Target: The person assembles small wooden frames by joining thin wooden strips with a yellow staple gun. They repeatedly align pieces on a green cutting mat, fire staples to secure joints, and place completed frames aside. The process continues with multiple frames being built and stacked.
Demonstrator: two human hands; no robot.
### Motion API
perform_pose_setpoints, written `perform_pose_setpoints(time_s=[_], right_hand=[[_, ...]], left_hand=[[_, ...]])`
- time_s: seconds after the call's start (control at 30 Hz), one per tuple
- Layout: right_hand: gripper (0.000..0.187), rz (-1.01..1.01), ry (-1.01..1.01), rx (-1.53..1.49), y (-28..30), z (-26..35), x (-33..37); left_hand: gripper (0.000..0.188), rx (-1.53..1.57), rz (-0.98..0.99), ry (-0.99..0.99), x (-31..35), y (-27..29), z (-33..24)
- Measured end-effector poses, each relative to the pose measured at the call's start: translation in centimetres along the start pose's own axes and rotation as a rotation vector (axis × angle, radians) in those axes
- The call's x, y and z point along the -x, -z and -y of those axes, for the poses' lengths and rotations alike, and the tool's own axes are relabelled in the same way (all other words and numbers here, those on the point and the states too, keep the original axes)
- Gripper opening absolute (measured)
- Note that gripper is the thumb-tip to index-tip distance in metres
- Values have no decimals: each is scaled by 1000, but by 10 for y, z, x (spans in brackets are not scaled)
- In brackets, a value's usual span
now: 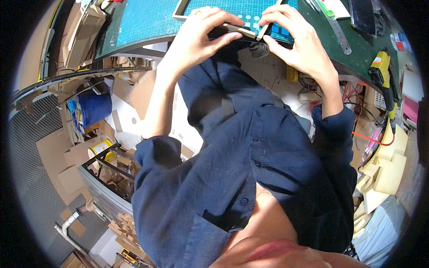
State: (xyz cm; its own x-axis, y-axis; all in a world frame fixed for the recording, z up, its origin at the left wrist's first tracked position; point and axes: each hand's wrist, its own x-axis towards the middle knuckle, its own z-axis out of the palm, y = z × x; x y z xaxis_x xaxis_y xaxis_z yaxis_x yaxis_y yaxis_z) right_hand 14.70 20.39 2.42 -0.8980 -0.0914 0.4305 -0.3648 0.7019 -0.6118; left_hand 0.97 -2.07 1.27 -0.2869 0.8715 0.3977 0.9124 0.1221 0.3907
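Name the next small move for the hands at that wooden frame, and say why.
Probably press the thin wooden strip down against the wooden frame. The right hand pinches the strip at an angle at the frame's near rail, the left hand steadies that rail on the cutting mat, and the strip doesn't look seated.

Bare cutting mat [147,18] left of wooden frame [232,27]; ruler [337,31] blocks right
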Motion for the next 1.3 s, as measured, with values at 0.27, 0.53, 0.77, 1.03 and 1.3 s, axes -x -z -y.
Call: perform_pose_setpoints(time_s=[0.27,0.53,0.77,1.03,1.3], right_hand=[[27,-16,6,-38,-7,-14,1],[29,-14,-30,-9,-8,-13,2],[33,-34,-46,15,-10,-15,4],[35,-54,-22,14,-13,-21,6],[34,-57,-32,45,-16,-18,8]], left_hand=[[26,15,5,-21,-14,-12,-10],[20,128,-71,49,-13,-20,-14],[16,133,-127,36,-11,-23,-13],[26,124,-147,-90,-10,-31,-5],[26,89,-194,-136,-6,-36,-2]])
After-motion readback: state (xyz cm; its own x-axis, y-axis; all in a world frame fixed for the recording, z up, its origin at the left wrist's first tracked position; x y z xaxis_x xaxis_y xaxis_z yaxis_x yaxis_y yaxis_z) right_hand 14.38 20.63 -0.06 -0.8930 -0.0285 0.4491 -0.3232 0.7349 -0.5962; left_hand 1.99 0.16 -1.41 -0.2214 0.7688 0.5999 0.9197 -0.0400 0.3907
